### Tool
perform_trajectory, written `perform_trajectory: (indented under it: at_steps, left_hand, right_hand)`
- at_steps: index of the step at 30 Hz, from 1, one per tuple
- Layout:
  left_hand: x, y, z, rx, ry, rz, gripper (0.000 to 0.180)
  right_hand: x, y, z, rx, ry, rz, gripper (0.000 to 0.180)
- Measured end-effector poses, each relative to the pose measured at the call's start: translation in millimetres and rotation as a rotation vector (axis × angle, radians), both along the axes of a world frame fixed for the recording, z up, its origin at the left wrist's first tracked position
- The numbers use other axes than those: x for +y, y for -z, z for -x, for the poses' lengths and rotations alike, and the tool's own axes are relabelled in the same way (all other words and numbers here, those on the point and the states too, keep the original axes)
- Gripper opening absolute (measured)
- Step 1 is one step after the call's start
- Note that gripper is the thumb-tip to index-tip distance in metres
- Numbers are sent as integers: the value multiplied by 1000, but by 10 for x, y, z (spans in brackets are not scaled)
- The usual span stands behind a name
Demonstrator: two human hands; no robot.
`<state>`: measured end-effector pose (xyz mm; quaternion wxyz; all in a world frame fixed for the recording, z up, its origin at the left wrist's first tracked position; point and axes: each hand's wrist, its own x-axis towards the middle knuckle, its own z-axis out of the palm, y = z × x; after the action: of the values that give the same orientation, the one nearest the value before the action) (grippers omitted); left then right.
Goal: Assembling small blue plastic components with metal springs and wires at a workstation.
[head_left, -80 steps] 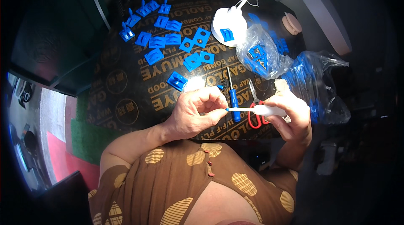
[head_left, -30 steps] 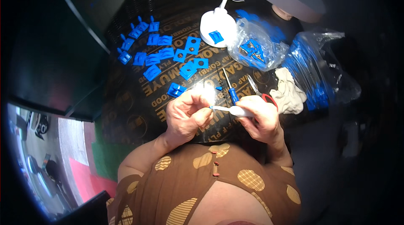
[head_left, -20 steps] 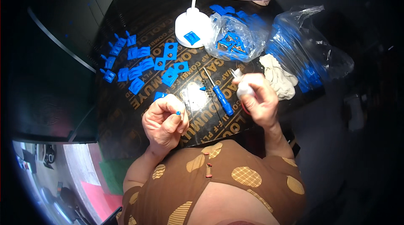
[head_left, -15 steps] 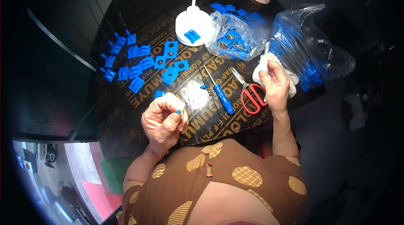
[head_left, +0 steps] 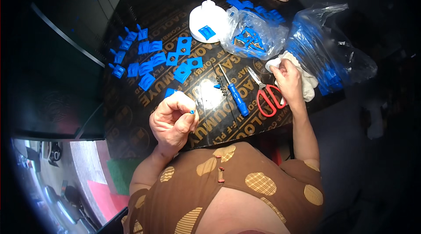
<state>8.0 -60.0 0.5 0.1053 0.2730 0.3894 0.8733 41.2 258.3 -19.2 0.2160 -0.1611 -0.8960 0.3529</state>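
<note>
My left hand [head_left: 173, 120] is closed near the table's front edge, pinching a small blue piece [head_left: 192, 111] between thumb and finger. Only the round end of that piece shows. On the right, my right hand [head_left: 288, 80] is closed over a crumpled white cloth [head_left: 308, 86], its thumb and fingertips gripping a fold. Whether something else lies inside the cloth is hidden. Red-handled scissors [head_left: 266, 102] rest beside the right hand. Between the hands lies a blue screwdriver [head_left: 238, 99], with a dark coiled spring [head_left: 222, 86] alongside it.
Blue clip-like parts [head_left: 147, 67] and flat blue plates with holes [head_left: 183, 71] cover the table's left half. A white lamp base [head_left: 204, 19] stands at the back. Beside it sit an open bag of small blue parts with metal pins [head_left: 250, 41] and a larger clear bag [head_left: 324, 45].
The whole view has shifted a little. A thin pale tip that stuck up above my right fingers no longer shows, and that hand is lower against the cloth. My left hand keeps its pinch.
</note>
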Motion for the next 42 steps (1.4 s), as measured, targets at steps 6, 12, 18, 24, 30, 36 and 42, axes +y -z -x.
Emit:
perform_trajectory:
  at_steps: [6, 12, 18, 24, 30, 36, 42]
  left_hand:
    - [-39, 19, -1, 8, -25, 49, 10]
    - [-27, 27, 18, -2, -8, 25, 10]
    - [-47, 8, -22, -7, -9, -7, 11]
    - [-75, 13, -32, -22, -32, 45, 13]
    - [-108, 29, -36, -97, 12, 10, 11]
    - [-92, 21, -36, -102, 16, 45, 11]
    - [-98, 56, -28, -154, 85, -1, 13]
  right_hand:
    - [-227, -249, -285, 165, 46, -525, 23]
    - [-1032, -411, -518, -63, -460, -239, 12]
    - [-1275, -262, -430, -209, -508, -529, 22]
    - [-1323, -222, -420, -205, -432, -574, 15]
    - [-1259, -351, -419, -142, -414, -151, 12]
    - [-1363, -718, -448, 138, -438, 670, 3]
    - [-1411, -825, -373, 335, -672, 635, 4]
